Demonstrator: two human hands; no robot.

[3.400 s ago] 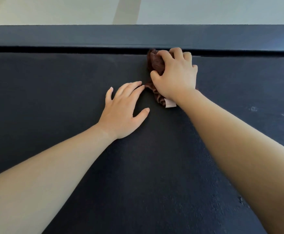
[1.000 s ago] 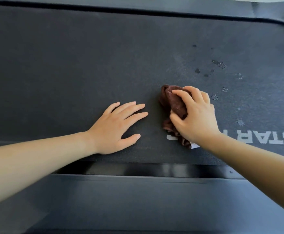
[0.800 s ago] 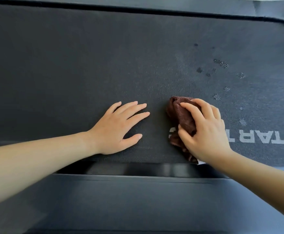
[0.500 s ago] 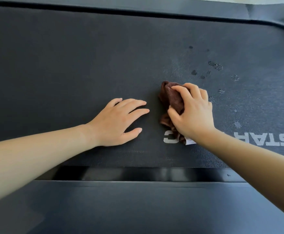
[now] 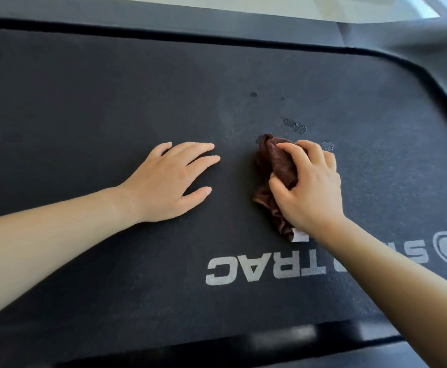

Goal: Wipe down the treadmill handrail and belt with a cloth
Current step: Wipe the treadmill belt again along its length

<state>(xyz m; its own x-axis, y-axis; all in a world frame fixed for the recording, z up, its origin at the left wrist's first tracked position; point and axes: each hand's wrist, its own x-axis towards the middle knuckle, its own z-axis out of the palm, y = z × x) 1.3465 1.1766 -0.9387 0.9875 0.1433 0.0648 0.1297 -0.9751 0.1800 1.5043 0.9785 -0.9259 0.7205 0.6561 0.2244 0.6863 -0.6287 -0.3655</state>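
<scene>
A bunched brown cloth lies right of centre on the dark treadmill belt, gripped by the right hand, beside small damp spots, while the left hand rests flat with straight fingers, pale floor along the frame's top.

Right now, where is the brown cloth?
In the head view, the brown cloth sits right of centre on the belt, bunched under the right hand, beyond the white lettering and beside the flat left hand.
</scene>
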